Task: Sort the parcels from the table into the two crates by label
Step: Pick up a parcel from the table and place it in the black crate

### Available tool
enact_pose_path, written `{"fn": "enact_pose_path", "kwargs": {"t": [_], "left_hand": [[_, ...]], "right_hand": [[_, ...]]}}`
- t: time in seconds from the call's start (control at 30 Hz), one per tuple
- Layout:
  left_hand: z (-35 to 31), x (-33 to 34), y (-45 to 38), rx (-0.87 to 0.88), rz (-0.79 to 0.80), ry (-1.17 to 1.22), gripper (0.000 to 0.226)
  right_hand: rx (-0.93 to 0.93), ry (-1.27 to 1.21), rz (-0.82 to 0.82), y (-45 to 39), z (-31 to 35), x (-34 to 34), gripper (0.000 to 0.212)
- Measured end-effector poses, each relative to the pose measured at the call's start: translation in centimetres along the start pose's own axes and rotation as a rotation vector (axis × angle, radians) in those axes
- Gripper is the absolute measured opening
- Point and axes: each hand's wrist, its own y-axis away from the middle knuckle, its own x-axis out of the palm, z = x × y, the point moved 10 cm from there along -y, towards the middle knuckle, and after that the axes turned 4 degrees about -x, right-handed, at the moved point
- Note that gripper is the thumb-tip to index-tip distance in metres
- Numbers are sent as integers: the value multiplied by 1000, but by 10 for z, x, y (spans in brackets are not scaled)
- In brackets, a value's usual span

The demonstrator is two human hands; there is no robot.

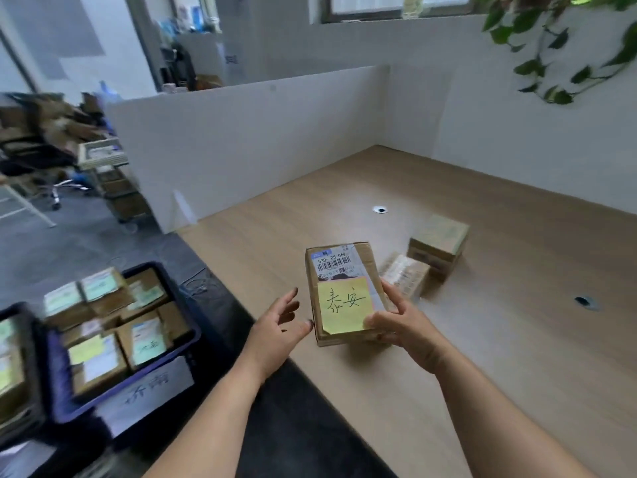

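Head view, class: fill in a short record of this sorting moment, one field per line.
held parcel: brown box with a yellow note, above the table edge
right hand: grips the box's right side
left hand: open, beside the box, not holding it
on table: two more parcels
blue crate: on the floor at left, holding labelled parcels

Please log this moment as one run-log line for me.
right hand: holds parcel with yellow note | left hand: open beside it | table: two parcels left | blue crate: part-filled
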Motion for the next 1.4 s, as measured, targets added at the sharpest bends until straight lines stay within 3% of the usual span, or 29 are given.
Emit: {"fn": "enact_pose_path", "kwargs": {"t": [0.3,0.43,0.87,1.07,1.4], "left_hand": [[72,-135,35,-61,-163,-51,65],[108,-191,58,-128,-225,-31,64],[216,-315,127,-362,-502,86,55],[253,-367,115,-450,-556,84,52],[285,-439,63,-547,-578,69,56]], "right_hand": [[28,98,198,-44,-2,155,98],[55,88,301,-57,-17,226,85],[90,234,617,-92,-57,424,74],[139,236,734,-132,-83,501,88],[199,220,815,-212,-100,585,76]]}}
